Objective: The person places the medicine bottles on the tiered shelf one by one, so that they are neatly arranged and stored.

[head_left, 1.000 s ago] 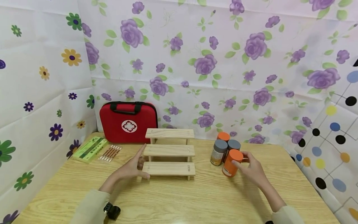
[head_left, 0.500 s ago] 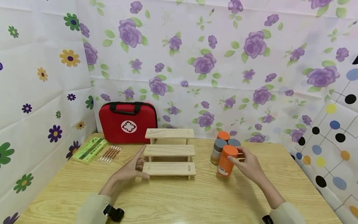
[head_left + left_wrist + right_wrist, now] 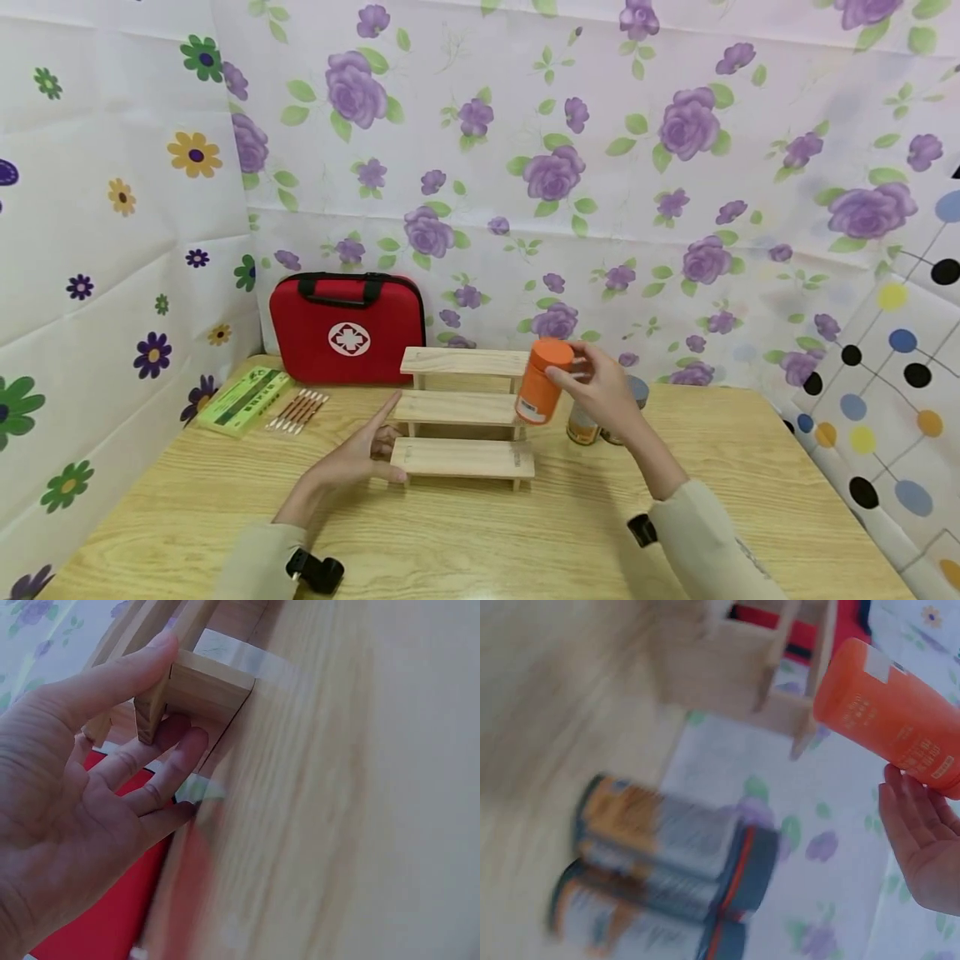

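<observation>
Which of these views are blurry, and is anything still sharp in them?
Head view: evenly lit and sharp, no glare. Left wrist view: the table is smeared, but the left hand and the wooden rack corner are fairly clear. Right wrist view: the jars on the table and the rack are badly blurred; only the orange bottle reads clearly.

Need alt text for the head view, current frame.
A person's right hand holds a tilted orange plastic jar in the air beside a three-step wooden riser on a wood-grain table. The left hand touches the riser's left end; a red first-aid case stands behind.
</observation>
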Motion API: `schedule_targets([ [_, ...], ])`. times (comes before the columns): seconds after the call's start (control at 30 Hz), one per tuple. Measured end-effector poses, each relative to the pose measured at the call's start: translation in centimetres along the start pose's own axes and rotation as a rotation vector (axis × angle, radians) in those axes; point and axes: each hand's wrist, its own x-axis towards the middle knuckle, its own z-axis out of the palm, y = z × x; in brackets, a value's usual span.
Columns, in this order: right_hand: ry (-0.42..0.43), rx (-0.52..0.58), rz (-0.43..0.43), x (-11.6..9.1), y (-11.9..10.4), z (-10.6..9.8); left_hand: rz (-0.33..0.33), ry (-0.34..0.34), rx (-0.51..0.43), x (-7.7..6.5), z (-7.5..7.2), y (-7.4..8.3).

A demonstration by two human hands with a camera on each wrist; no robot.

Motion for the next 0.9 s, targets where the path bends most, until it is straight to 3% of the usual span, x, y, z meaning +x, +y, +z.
schedule_targets([
  [0.13, 0.029, 0.081, -0.067, 2.4, -2.0, 1.6, 0.045, -0.011, -0.049, 0.2, -0.1, -0.6],
  [0.27, 0.047, 0.114, -0.089, 4.6, -3.3, 3.6, 0.085, -0.047, -0.034, 0.3, 0.0, -1.0],
  [0.4, 0.035, 0.159, -0.065, 6.7, -4.5, 6.1, 0.079, -0.080, -0.028, 0.0, -0.1, -1.2],
  [0.5, 0.030, 0.188, -0.061, 7.9, -5.2, 8.1, 0.044, -0.102, -0.087, -0.5, -0.2, -1.5],
  [0.63, 0.045, 0.204, -0.049, 8.9, -5.9, 10.4, 0.024, -0.117, -0.166, -1.0, -0.4, -2.0],
  [0.9, 0.067, 0.233, 0.005, 9.5, -5.6, 12.1, 0.057, -0.126, -0.181, -0.5, -0.2, -2.0],
])
